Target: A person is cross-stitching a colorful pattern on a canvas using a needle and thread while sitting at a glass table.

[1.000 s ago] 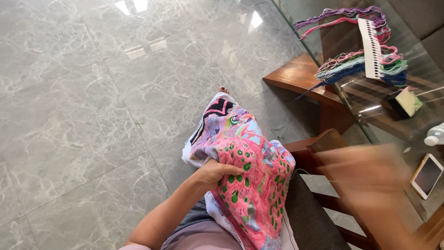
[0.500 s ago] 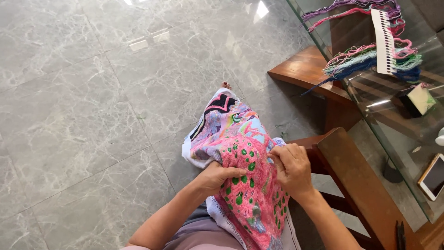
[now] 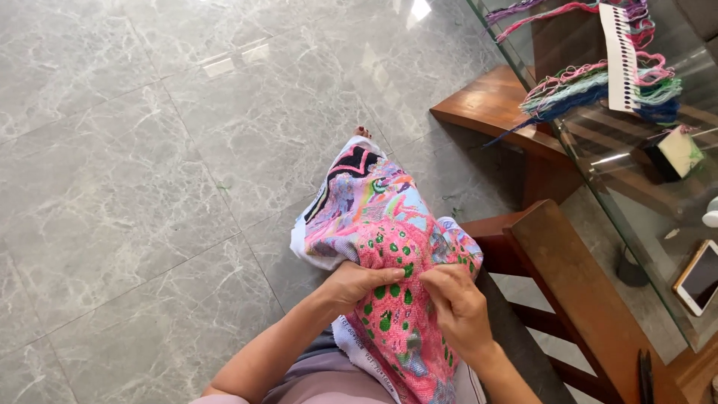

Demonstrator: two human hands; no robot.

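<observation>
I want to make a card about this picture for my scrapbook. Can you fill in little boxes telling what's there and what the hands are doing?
Place: grey marble floor, wooden chair
Left hand: grips the colourful stitched cloth
Right hand: pinches the cloth's pink, green-dotted part
Table: glass table on the right
On the table: bundle of coloured threads, white thread card, phone

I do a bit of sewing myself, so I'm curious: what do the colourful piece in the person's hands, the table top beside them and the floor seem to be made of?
The colourful piece looks like woven canvas densely stitched with thread: its surface is grainy and its bare edge white. The table top seems to be clear glass, since the wood below shows through. The floor looks like polished grey marble-patterned tile, with veins, grout lines and glare.
</observation>
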